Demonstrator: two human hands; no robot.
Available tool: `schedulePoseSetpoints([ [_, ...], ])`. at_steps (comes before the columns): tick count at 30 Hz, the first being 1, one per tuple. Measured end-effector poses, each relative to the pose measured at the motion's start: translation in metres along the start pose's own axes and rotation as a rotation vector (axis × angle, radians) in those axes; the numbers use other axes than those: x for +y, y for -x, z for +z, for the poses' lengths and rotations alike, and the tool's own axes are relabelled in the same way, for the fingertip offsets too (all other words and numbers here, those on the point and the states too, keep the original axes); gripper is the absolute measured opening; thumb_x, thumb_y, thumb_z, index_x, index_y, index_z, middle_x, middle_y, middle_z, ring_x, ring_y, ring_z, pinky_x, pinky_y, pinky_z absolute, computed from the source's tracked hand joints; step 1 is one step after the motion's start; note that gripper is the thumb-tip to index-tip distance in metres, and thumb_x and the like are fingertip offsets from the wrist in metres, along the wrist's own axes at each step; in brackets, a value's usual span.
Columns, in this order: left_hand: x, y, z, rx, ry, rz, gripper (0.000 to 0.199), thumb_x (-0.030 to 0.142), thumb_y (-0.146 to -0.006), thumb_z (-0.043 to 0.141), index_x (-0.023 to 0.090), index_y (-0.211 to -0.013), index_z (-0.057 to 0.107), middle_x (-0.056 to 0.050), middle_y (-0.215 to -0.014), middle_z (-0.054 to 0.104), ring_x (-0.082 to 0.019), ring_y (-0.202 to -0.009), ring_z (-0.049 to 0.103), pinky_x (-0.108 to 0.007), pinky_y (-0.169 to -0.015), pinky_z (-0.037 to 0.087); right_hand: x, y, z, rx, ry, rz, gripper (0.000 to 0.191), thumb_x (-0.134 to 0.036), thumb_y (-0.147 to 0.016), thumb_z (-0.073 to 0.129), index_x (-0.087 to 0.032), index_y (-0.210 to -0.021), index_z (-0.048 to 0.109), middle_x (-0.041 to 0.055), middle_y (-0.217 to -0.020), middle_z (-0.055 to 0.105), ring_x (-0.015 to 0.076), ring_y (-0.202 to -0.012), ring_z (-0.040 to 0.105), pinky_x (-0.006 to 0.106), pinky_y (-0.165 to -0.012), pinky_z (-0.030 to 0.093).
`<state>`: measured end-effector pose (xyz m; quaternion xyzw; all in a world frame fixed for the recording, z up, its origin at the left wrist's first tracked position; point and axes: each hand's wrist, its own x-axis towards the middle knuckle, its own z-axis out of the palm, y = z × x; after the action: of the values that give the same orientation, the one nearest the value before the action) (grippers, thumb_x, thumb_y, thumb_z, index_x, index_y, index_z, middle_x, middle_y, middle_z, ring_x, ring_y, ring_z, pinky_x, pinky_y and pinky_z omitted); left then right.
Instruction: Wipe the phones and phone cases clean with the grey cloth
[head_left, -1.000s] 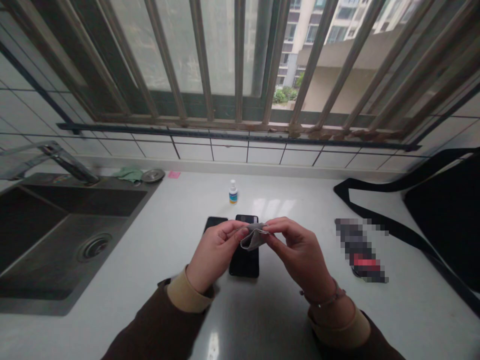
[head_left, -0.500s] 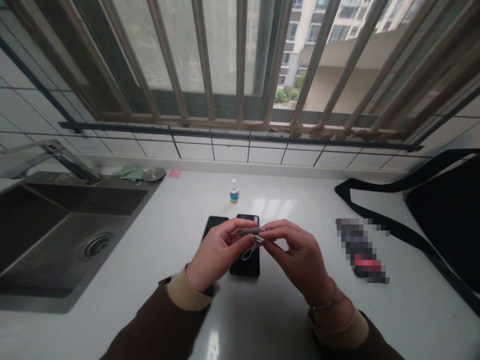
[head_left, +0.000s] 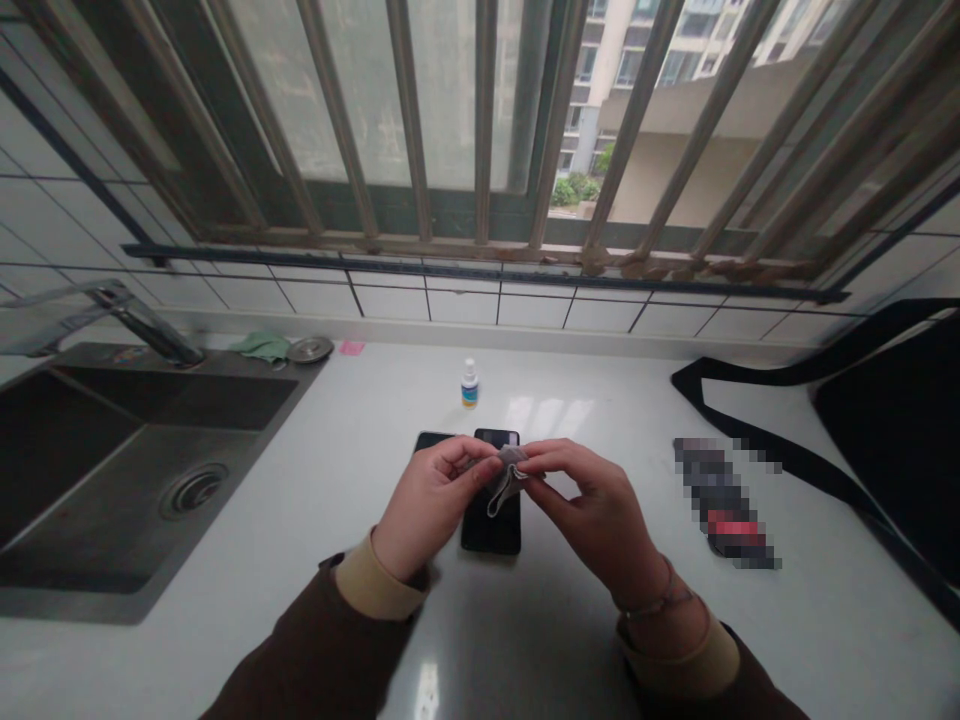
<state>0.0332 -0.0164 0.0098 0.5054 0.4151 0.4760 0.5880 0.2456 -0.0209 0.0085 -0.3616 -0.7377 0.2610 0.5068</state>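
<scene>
Between my two hands is a small grey cloth [head_left: 512, 470], folded, with a pale edge that hangs down in a loop. My left hand [head_left: 442, 500] pinches its left side between thumb and fingers. On its right side the fingertips of my right hand [head_left: 581, 500] are closed on it. Below the cloth a black phone [head_left: 491, 530] lies flat on the white counter. A second dark phone-like slab [head_left: 433, 438] lies to its left, mostly covered by my left hand. Behind them stands a small white spray bottle [head_left: 469, 385] with a blue and orange label.
To the left is a steel sink [head_left: 225, 450] with a faucet [head_left: 154, 330]. A green cloth [head_left: 262, 346], a round metal strainer [head_left: 310, 350] and a pink slip [head_left: 352, 348] lie behind it. On the right are a blurred-out dark item [head_left: 724, 500] and a black strap [head_left: 772, 440].
The cloth has turned in my fingers: its folds now stand higher and its loop hangs more open. My left fingertips have shifted slightly; my right hand has barely moved.
</scene>
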Motion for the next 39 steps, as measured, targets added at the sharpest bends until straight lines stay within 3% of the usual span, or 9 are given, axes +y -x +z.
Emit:
schedulePoseSetpoints([
  [3, 0.0004, 0.0004, 0.0002, -0.008, -0.011, -0.004, 0.027, 0.042, -0.090, 0.085, 0.017, -0.095, 0.075, -0.001, -0.084, 0.075, -0.012, -0.076, 0.065, -0.024, -0.072, 0.050, 0.0002, -0.0004, 0.0003, -0.016, 0.018, 0.010, 0.020, -0.010, -0.094, 0.078, -0.027, -0.104, 0.079, 0.0026, -0.107, 0.082, 0.0228, -0.104, 0.077, 0.043, -0.094, 0.063],
  [8, -0.0012, 0.0004, 0.0005, -0.060, -0.020, -0.023, 0.033, 0.044, -0.088, 0.086, 0.018, -0.107, 0.078, -0.004, -0.097, 0.078, -0.015, -0.085, 0.069, -0.027, -0.078, 0.052, -0.0006, -0.0006, 0.0007, -0.023, 0.067, -0.062, 0.020, -0.010, -0.095, 0.079, -0.026, -0.105, 0.079, 0.0022, -0.103, 0.082, 0.0207, -0.097, 0.076, 0.038, -0.087, 0.064],
  [13, -0.0010, -0.0006, -0.0006, -0.051, -0.071, -0.023, 0.030, 0.045, -0.088, 0.086, 0.018, -0.101, 0.080, -0.005, -0.094, 0.078, -0.016, -0.084, 0.068, -0.028, -0.079, 0.052, -0.0001, -0.0002, 0.0005, -0.042, 0.115, -0.107, 0.017, -0.010, -0.096, 0.078, -0.025, -0.105, 0.078, 0.0038, -0.105, 0.081, 0.0209, -0.097, 0.076, 0.039, -0.087, 0.064],
  [25, 0.0002, -0.0012, -0.0007, 0.061, -0.171, -0.020, 0.031, 0.050, -0.089, 0.084, 0.019, -0.092, 0.081, -0.005, -0.088, 0.077, -0.017, -0.081, 0.065, -0.029, -0.075, 0.050, -0.0041, -0.0016, 0.0016, -0.106, 0.028, -0.048, 0.019, -0.008, -0.094, 0.078, -0.025, -0.103, 0.075, 0.0052, -0.111, 0.075, 0.0220, -0.105, 0.072, 0.041, -0.092, 0.061],
  [33, -0.0006, 0.0001, 0.0020, 0.039, -0.111, -0.028, 0.030, 0.046, -0.087, 0.086, 0.017, -0.091, 0.079, -0.003, -0.084, 0.076, -0.014, -0.077, 0.065, -0.027, -0.073, 0.050, -0.0052, -0.0015, 0.0024, -0.117, 0.011, -0.010, 0.015, -0.010, -0.096, 0.075, -0.024, -0.102, 0.072, 0.0055, -0.110, 0.070, 0.0217, -0.105, 0.069, 0.039, -0.092, 0.059],
  [39, 0.0004, 0.0004, 0.0019, 0.004, -0.111, -0.031, 0.032, 0.049, -0.091, 0.082, 0.017, -0.097, 0.081, -0.006, -0.091, 0.080, -0.017, -0.083, 0.070, -0.028, -0.075, 0.053, -0.0024, -0.0019, 0.0024, -0.086, 0.054, 0.026, 0.015, -0.010, -0.096, 0.074, -0.024, -0.102, 0.072, 0.0050, -0.109, 0.070, 0.0219, -0.105, 0.068, 0.039, -0.092, 0.058],
])
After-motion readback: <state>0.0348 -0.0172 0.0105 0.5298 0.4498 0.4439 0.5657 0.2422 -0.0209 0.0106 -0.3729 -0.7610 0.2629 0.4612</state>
